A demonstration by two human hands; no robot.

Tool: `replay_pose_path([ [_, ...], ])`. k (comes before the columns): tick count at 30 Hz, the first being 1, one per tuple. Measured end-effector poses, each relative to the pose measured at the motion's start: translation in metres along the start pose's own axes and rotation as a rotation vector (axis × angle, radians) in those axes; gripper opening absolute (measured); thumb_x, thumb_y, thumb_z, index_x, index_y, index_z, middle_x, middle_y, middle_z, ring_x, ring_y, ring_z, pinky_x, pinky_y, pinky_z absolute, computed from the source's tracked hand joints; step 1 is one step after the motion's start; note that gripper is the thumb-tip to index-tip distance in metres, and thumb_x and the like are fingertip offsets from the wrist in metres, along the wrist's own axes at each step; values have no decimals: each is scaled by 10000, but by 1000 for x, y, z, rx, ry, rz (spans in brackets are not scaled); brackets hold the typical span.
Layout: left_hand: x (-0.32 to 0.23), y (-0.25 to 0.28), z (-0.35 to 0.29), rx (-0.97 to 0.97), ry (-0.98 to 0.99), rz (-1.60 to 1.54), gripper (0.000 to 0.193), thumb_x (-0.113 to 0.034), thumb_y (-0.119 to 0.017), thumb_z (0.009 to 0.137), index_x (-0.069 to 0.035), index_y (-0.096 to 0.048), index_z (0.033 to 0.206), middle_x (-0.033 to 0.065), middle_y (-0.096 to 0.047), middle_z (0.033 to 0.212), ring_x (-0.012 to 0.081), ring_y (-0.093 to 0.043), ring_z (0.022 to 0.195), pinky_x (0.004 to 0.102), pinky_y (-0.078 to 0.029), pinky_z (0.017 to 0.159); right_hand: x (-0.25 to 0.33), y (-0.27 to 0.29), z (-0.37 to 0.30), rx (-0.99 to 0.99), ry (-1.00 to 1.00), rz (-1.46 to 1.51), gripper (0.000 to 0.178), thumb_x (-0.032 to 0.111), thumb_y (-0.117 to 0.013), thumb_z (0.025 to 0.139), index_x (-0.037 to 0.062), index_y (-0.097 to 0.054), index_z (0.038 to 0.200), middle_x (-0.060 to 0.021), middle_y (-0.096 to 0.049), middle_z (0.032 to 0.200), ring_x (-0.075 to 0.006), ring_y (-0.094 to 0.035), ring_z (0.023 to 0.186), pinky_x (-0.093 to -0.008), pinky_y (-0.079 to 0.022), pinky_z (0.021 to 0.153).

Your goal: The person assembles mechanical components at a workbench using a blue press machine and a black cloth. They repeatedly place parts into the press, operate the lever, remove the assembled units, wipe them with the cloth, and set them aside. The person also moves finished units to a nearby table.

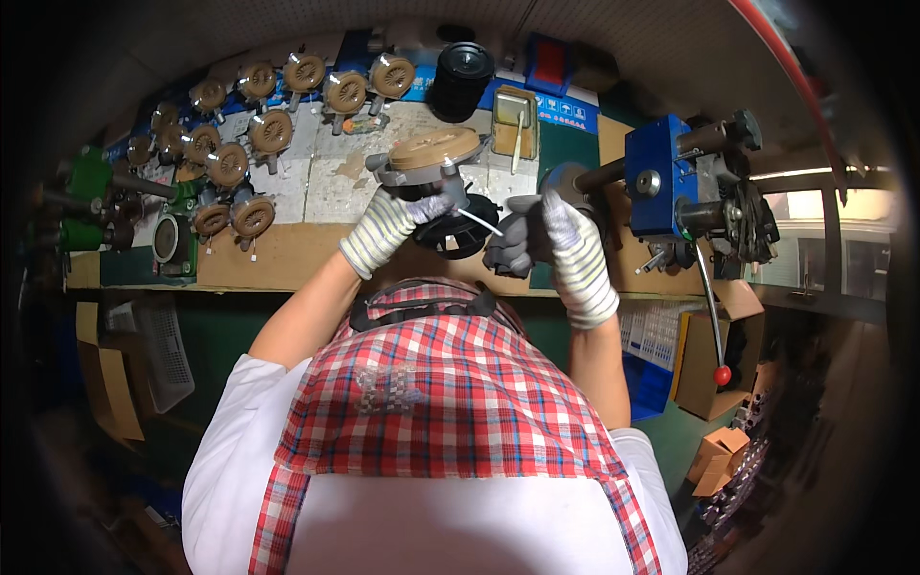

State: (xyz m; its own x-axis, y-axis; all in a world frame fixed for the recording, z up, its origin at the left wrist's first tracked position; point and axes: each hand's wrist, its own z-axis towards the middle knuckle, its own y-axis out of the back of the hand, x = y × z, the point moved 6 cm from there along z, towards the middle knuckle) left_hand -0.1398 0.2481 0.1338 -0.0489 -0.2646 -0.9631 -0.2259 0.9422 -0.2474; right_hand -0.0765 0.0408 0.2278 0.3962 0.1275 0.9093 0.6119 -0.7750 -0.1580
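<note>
My left hand (401, 220), in a striped work glove, holds up a round part with a brown disc-shaped top (436, 147) and a grey metal housing (422, 176) with a short side spout. From its underside a thin white cable (479, 222) runs down to the right. My right hand (551, 240), gloved with dark grey fingers, is closed at the cable's far end; the exact pinch is hidden by the fingers. Below the raised part, a black round stand (458, 235) sits at the bench's near edge.
Several similar brown-topped parts (271, 130) stand at the left and back. A black ribbed cylinder (463, 77) and a tray with a brush (516, 125) are behind. At right stands a blue press (657, 177) with a red-knobbed lever (722, 376); green machines (86, 192) are far left.
</note>
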Motion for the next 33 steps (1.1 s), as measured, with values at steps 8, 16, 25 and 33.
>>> replay_pose_path([
  [8, 10, -62, 7, 145, -2, 3, 605, -307, -835, 819, -49, -570, 1297, 30, -658, 1152, 148, -613, 1054, 323, -507, 939, -57, 50, -36, -175, 563, -1098, 784, 66, -739, 763, 90, -420, 1478, -216, -464, 1438, -402, -460, 1324, -440, -387, 1136],
  [16, 104, -181, 2, 371, 870, -388, 762, -574, -731, 834, -56, -531, 1355, 102, -677, 1193, 210, -650, 1077, 371, -540, 969, -124, 135, -81, -458, 368, -691, 656, 334, -713, 859, 2, -464, 1368, -235, -555, 1262, -380, -620, 1060, -419, -528, 899],
  [25, 140, -159, 19, 470, 684, -112, 758, -603, -620, 921, -15, -523, 1389, 153, -637, 1308, 257, -609, 1203, 391, -450, 1083, -183, 363, -135, -1165, -215, -591, 455, 354, -625, 960, -42, -608, 1185, -231, -696, 1106, -309, -672, 1064, -402, -503, 912],
  [33, 191, 17, 25, -173, 648, -152, 648, -539, -581, 971, -77, -509, 1419, 148, -623, 1328, 266, -613, 1180, 408, -468, 1018, -243, 524, -5, -945, 245, 162, 327, 224, -635, 944, 4, -590, 1182, -139, -670, 966, -265, -655, 889, -388, -543, 787],
])
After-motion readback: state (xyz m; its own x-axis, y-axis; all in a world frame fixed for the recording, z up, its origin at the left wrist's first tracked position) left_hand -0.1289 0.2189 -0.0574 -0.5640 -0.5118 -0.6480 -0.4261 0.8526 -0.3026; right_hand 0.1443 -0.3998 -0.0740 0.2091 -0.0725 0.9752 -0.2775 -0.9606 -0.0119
